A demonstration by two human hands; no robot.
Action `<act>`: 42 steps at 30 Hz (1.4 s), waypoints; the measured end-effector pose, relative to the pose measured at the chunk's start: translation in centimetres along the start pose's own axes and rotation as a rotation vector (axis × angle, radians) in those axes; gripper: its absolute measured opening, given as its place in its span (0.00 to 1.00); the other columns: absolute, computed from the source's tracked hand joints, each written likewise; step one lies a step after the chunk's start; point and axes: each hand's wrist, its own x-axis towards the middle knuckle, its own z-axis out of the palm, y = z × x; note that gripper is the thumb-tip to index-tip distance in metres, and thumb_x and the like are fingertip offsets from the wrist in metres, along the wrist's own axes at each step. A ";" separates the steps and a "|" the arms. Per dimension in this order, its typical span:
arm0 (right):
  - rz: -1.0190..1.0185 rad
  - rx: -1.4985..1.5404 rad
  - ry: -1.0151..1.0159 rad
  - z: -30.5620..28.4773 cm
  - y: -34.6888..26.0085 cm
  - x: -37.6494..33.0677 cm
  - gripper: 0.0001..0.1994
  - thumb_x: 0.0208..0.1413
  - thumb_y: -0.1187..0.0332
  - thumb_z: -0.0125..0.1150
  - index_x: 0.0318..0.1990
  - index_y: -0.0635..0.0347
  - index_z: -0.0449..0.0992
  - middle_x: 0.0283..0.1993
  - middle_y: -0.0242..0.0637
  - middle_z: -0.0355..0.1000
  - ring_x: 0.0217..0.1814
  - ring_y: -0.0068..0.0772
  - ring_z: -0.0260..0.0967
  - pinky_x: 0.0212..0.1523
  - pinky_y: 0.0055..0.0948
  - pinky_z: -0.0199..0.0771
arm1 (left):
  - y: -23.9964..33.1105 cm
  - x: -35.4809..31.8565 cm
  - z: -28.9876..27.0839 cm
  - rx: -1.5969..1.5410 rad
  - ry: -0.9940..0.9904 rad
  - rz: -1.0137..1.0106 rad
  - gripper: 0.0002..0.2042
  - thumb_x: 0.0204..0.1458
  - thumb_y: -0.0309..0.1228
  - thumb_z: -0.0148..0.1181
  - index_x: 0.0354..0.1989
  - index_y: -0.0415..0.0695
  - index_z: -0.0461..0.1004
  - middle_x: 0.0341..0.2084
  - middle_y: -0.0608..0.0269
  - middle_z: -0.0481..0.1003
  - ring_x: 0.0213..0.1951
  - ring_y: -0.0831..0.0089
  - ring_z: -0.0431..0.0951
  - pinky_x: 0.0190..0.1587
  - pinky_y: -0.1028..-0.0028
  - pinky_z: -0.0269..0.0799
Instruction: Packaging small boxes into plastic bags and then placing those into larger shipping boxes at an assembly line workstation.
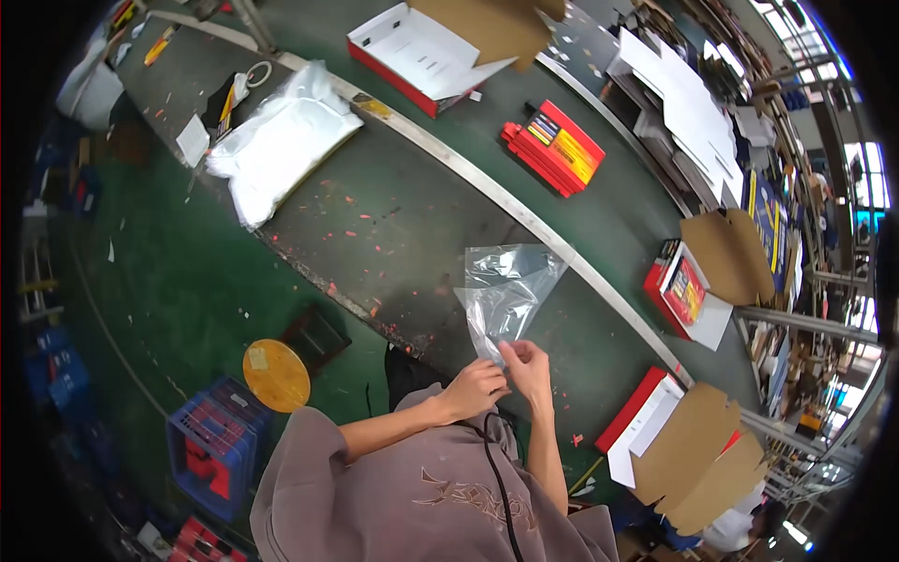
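Note:
A clear plastic bag [510, 290] hangs between my hands and the bench, its wide end spread away from me over the dark worktop. My left hand [476, 389] pinches the bag's near edge, fingers closed. Close beside it, my right hand [526, 370] also grips that edge between thumb and fingers. The bag looks flat, with nothing in it that I can see. Beyond the metal rail, a red box-shaped device [557, 150] with a yellow label lies on the green conveyor surface.
A stack of clear bags [281, 140] lies at the far left of the bench. Open red-and-white cartons stand at the back [421, 56], right [688, 290] and near right [646, 421]. A metal rail [468, 169] crosses the surface. A round yellow stool [276, 375] and blue crate [211, 450] stand left.

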 end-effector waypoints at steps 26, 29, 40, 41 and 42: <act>-0.051 -0.719 -0.844 -4.3 8.4 1.0 0.32 0.39 0.38 0.63 0.30 0.67 0.79 0.30 0.45 0.76 0.31 0.39 0.75 0.34 0.33 0.74 | 1.5 -0.8 16.0 0.071 -0.693 0.066 0.10 0.34 0.24 0.60 0.28 0.36 0.72 0.27 0.48 0.74 0.34 0.52 0.74 0.37 0.59 0.69; 0.008 -0.330 -0.864 -5.7 8.6 0.6 0.27 0.39 0.47 0.66 0.36 0.65 0.79 0.34 0.44 0.77 0.36 0.41 0.75 0.39 0.36 0.73 | 1.9 -0.5 15.6 -0.002 -0.739 -0.149 0.10 0.35 0.24 0.61 0.28 0.36 0.72 0.27 0.49 0.74 0.34 0.53 0.74 0.38 0.60 0.69; -0.321 -0.412 -0.849 -4.9 9.5 0.0 0.10 0.42 0.69 0.61 0.33 0.62 0.80 0.32 0.47 0.76 0.35 0.42 0.75 0.36 0.35 0.73 | 2.8 -0.5 15.2 -0.097 -0.883 -0.205 0.13 0.50 0.32 0.55 0.40 0.35 0.73 0.37 0.46 0.74 0.41 0.56 0.74 0.46 0.64 0.68; -0.399 -0.313 -0.769 -5.2 9.9 0.1 0.09 0.42 0.71 0.61 0.33 0.62 0.80 0.32 0.46 0.76 0.34 0.41 0.75 0.36 0.33 0.73 | 4.1 -0.1 13.9 -0.087 -0.962 -0.257 0.14 0.52 0.33 0.54 0.42 0.36 0.73 0.39 0.46 0.74 0.43 0.55 0.74 0.48 0.64 0.67; -0.361 -0.274 -0.665 -5.9 10.0 0.1 0.09 0.40 0.72 0.60 0.31 0.63 0.80 0.28 0.49 0.75 0.31 0.42 0.75 0.34 0.35 0.73 | 5.2 0.1 12.5 -0.074 -0.782 -0.081 0.13 0.50 0.36 0.56 0.37 0.38 0.75 0.34 0.49 0.75 0.38 0.54 0.75 0.43 0.62 0.69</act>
